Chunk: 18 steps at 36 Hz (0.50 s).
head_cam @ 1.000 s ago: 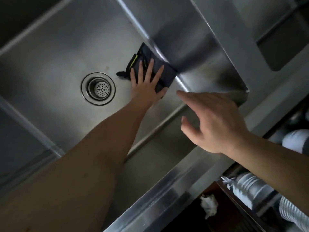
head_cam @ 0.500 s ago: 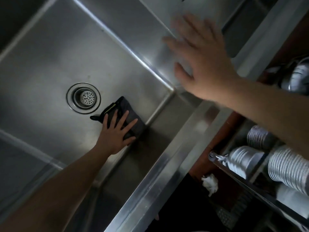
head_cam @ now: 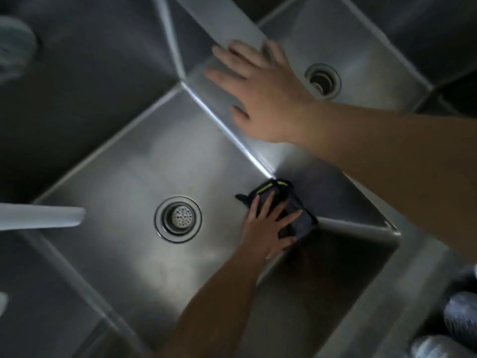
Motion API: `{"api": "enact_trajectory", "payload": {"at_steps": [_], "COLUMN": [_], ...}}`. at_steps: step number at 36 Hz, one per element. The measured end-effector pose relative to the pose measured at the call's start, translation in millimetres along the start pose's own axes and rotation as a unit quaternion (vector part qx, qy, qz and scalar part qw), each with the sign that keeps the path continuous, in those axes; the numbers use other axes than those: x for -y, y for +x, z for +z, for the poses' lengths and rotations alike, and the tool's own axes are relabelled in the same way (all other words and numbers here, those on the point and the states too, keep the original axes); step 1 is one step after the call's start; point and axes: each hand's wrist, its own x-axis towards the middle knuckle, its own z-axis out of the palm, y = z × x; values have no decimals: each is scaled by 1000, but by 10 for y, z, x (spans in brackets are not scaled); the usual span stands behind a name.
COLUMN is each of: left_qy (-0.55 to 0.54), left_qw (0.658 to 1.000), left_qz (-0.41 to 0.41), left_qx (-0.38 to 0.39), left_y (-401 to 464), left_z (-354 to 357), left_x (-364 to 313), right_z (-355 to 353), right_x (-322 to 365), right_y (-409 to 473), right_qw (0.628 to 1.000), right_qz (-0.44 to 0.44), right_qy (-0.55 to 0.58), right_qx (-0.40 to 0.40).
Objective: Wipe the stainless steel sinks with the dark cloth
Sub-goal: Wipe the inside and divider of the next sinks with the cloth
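Left hand (head_cam: 265,228) pressed flat, fingers spread, on folded dark cloth (head_cam: 289,205) in brushed-steel sink (head_cam: 124,177) corner, frame center-right. Right hand (head_cam: 263,99) open-palmed on divider, gripping nothing.

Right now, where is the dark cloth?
The dark cloth lies flat on the near sink's floor, pressed into its right corner under the left hand, right of the drain.
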Motion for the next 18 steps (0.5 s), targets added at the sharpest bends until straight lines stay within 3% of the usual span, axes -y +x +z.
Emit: {"api": "enact_trajectory", "payload": {"at_steps": [7, 11, 14, 18], "left_qy": [39, 50, 54, 85], "left_qw": [995, 983, 981, 986], "left_qz": [93, 157, 158, 100], "left_qx": [-21, -76, -102, -107], "left_y": [131, 247, 309, 325], "left_z": [-67, -212, -356, -555], "left_x": [531, 969, 1288, 1687], "right_z": [56, 70, 83, 83], "right_x": [-56, -19, -15, -13], "right_y": [34, 31, 27, 41], "right_qw": [998, 998, 998, 998], "right_qz": [-8, -2, -2, -2], "right_qy": [19, 27, 14, 8], "right_qx": [-58, -64, -67, -67]}}
